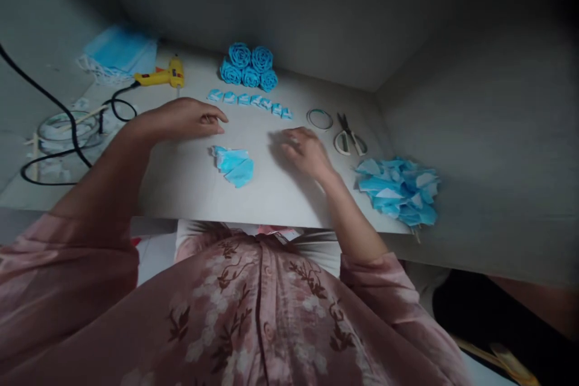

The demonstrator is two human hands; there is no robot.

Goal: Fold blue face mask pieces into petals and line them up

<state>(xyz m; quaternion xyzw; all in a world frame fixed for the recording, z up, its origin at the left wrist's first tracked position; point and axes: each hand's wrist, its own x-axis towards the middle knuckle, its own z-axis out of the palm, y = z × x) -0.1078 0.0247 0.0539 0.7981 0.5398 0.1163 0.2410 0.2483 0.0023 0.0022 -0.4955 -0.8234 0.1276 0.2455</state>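
Note:
My left hand hovers over the white table, below the row of small folded blue pieces. Its fingers bend loosely with a gap between them, and I see nothing held. My right hand hangs across from it, fingers slightly curled and apart, also without anything visible in it. Between and nearer to me than the hands lies a loose, creased blue-and-white fabric-like piece. Close to my right hand are a thin wire ring and scissors with pale handles.
Several rolled blue roses are stacked at the back wall. A yellow glue gun lies back left beside stacked blue face masks. Its black cord loops over the left side. A heap of blue-white pieces sits at right.

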